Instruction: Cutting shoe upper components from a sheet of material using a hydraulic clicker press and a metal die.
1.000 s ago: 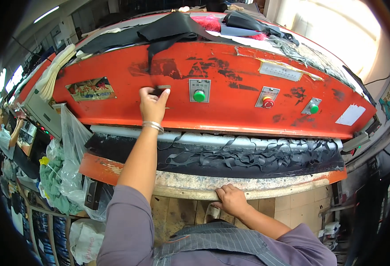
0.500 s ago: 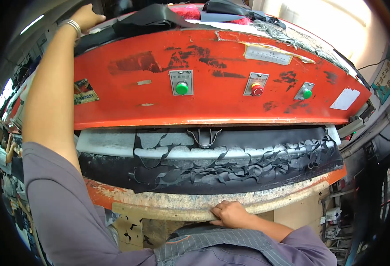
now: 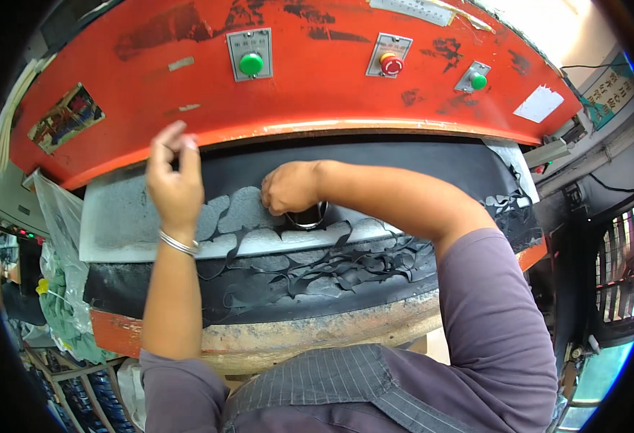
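My right hand reaches in under the red press head, its fingers closed on the upper part of a metal cutting die, which the hand partly hides. The die stands on a black sheet of leather-like material, at the sheet's cut edge. My left hand is raised in front of the press head's lower edge, to the left of the die. Its thumb and fingers are apart, with nothing between them; the fingertips are a little blurred.
The red press head spans the far side, with a green button, a red knob and a smaller green button. Tangled black offcuts hang over the white cutting board's near edge. A plastic bag hangs at left.
My left hand has come down from the top of the press. My right hand has left the bench's front edge and reached forward to the die. The view has shifted closer.
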`<control>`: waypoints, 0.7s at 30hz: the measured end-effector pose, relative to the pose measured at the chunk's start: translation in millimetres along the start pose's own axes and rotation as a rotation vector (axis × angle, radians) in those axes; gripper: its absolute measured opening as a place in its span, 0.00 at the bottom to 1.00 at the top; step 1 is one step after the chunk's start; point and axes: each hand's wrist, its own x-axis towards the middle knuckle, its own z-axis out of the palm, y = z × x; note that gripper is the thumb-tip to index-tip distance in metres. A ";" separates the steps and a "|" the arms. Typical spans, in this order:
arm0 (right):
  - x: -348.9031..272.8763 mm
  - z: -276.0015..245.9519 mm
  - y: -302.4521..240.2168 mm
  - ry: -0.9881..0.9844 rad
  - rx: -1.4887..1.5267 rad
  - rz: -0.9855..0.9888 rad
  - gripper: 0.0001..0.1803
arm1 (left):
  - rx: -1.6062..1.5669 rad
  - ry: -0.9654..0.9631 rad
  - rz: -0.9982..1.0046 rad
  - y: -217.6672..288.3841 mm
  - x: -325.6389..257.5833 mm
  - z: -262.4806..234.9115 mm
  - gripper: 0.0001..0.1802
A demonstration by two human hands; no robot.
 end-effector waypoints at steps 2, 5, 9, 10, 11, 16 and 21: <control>-25.1 6.8 6.9 0.276 -0.010 -0.101 0.07 | -0.061 -0.069 -0.068 -3.4 -40.4 15.4 0.14; -80.0 -19.0 -13.1 0.438 -0.121 0.307 0.07 | -0.154 -0.161 -0.114 -4.2 -86.3 34.2 0.16; -153.5 44.3 -43.7 0.640 0.201 1.015 0.10 | -0.169 -0.502 -0.229 10.1 -119.9 64.4 0.24; -162.3 62.6 -56.7 0.653 0.301 1.137 0.11 | -0.146 -0.555 -0.182 11.8 -128.8 73.9 0.27; -167.9 80.0 -67.9 0.699 0.346 1.208 0.12 | -0.145 -0.664 -0.225 17.3 -133.6 81.5 0.31; -153.6 102.5 -94.0 0.865 0.460 1.391 0.12 | 0.056 -0.706 -0.024 7.2 -164.6 106.0 0.39; -174.8 114.8 -122.7 0.962 0.594 1.323 0.23 | 0.107 -0.677 -0.004 1.2 -176.8 110.8 0.39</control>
